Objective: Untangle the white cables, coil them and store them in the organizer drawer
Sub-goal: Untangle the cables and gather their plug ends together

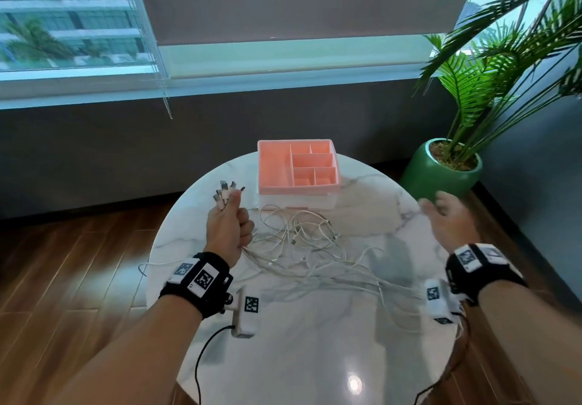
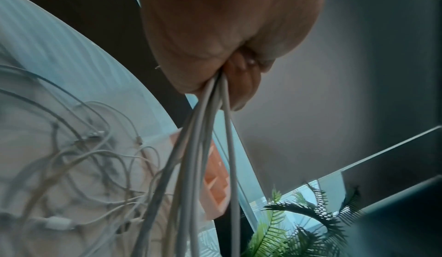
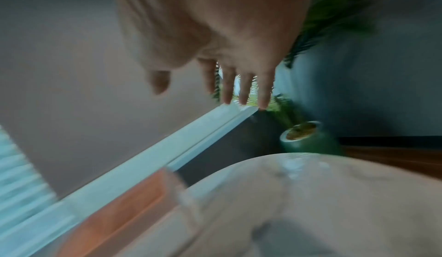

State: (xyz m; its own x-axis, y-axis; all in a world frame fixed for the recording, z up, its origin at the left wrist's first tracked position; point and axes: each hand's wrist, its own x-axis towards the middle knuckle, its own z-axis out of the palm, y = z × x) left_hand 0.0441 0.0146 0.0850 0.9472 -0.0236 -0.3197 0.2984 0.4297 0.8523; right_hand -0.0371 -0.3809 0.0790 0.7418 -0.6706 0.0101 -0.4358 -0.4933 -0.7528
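Observation:
My left hand (image 1: 231, 226) is a raised fist over the table's left side, gripping a bundle of white cables (image 2: 203, 147). Their plug ends (image 1: 225, 192) stick out above the thumb, and the cords run down from the fist into a tangle of white cables (image 1: 302, 241) on the round marble table (image 1: 315, 341). Behind the tangle stands the pink organizer (image 1: 297, 165) with several open compartments on top and a white drawer front (image 1: 296, 200) below. My right hand (image 1: 444, 215) hovers blurred over the table's right edge, its fingers (image 3: 244, 89) straight and spread, holding nothing.
A green pot with a palm plant (image 1: 447, 165) stands on the floor just past the table's right edge, close to my right hand. A window sill and grey wall lie behind the table. Wooden floor (image 1: 78, 263) surrounds it. Cables trail toward the table's right front.

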